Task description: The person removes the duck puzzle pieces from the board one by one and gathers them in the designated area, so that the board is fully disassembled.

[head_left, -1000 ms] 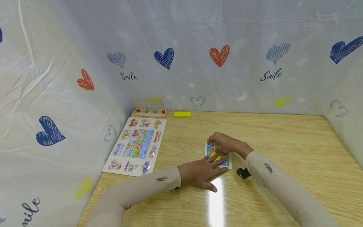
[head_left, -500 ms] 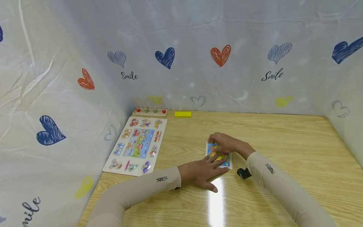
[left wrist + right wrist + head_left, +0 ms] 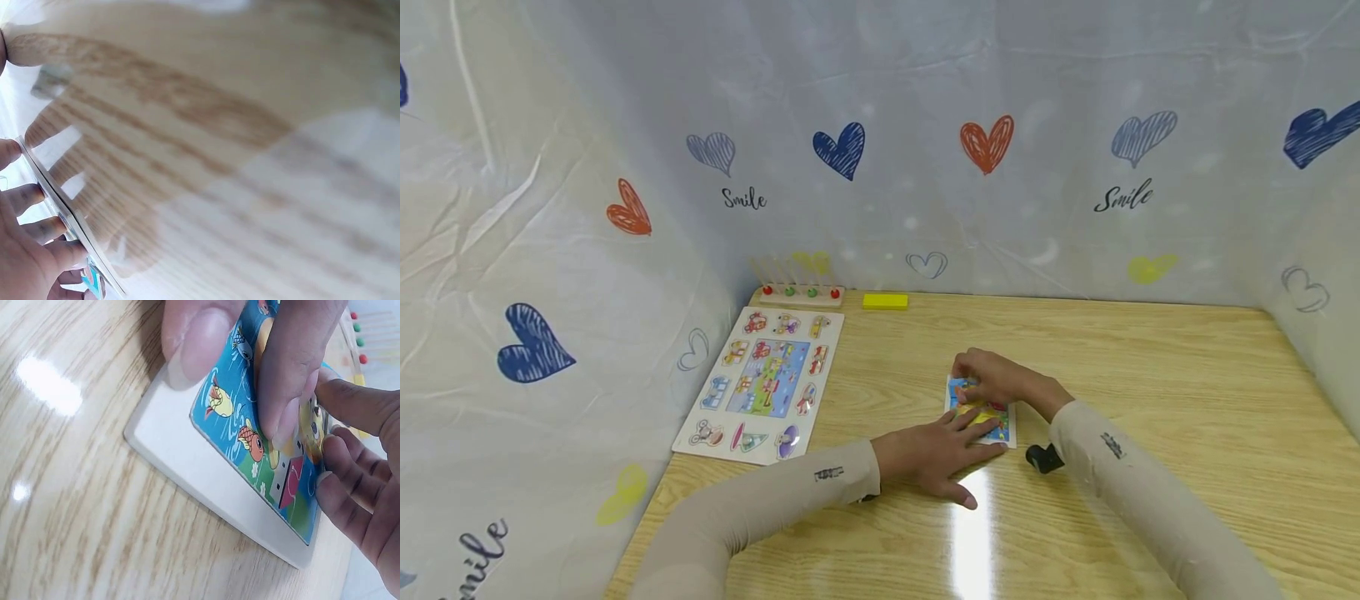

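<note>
A small jigsaw puzzle (image 3: 175, 444) with a white border lies on the table, its picture showing fish in blue water and a yellow figure. My left hand (image 3: 925, 450) is spread across it with the fingers straight, the fingertips resting on picture and border. At the puzzle's far left corner my right hand (image 3: 996, 379) has curled fingers, thumb and fingertips close together. They pinch a small cyan puzzle piece (image 3: 94, 280), seen tilted above the board in the left wrist view. Much of the picture is hidden under both hands.
A larger picture board (image 3: 724, 450) with vehicle and animal shapes lies on the left. Behind it stand a wooden peg rack (image 3: 801, 300) with red and green beads and a yellow block (image 3: 885, 302). A black device (image 3: 1043, 458) sits by the right sleeve.
The right fingers have shifted slightly at the puzzle's far corner, with a little more blue showing there. The left hand stays in place.
</note>
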Demonstrator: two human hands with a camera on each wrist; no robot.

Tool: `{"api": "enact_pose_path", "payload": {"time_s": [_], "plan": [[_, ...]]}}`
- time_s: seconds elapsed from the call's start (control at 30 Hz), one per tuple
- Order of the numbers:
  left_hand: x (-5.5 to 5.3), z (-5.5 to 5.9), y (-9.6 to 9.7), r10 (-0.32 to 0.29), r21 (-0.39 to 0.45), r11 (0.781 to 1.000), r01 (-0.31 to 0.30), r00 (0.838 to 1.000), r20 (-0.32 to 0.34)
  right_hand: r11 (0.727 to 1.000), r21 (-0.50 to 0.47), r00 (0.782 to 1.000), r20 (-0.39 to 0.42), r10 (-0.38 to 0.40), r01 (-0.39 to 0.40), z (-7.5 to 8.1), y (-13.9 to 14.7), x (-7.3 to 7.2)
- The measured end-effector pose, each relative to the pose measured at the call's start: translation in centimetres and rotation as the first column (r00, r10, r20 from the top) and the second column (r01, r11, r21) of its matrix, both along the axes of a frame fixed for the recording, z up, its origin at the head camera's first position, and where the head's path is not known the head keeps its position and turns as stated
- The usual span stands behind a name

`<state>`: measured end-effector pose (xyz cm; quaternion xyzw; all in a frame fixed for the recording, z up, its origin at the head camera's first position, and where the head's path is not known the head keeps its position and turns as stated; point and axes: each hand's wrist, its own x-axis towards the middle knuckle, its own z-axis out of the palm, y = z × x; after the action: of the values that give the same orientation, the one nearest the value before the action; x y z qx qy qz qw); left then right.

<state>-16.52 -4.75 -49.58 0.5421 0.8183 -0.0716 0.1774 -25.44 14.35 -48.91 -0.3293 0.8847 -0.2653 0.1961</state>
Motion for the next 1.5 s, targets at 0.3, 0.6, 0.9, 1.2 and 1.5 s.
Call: {"api": "enact_pose_path", "payload": {"time_s": [0.3,0.6,0.9,1.2,1.5], "plan": [[0.05,-0.02,-0.05,-0.005,-0.008,1.000,0.005,1.000,-0.001,0.996,-0.082,0.998,0.069,-0.010,0.016,-0.24,0.03,0.13],[0.06,0.02,-0.02,-0.012,-0.013,1.000,0.012,1.000,-0.002,0.991,-0.133,0.995,0.099,-0.005,0.018,-0.43,0.06,0.34],[0.04,-0.21,0.04,-0.016,-0.009,1.000,0.016,1.000,-0.018,0.989,-0.149,0.999,0.052,-0.013,0.021,-0.53,-0.02,0.37],[0.17,-0.05,0.21,-0.011,-0.026,1.000,0.009,0.999,-0.039,0.985,-0.167,0.997,0.080,-0.023,0.036,-0.45,-0.08,0.37],[0.38,0.22,0.36,0.006,-0.047,0.999,-0.007,0.999,-0.033,0.982,-0.179,0.998,-0.024,-0.062,0.057,-0.01,0.55,0.52]]}}
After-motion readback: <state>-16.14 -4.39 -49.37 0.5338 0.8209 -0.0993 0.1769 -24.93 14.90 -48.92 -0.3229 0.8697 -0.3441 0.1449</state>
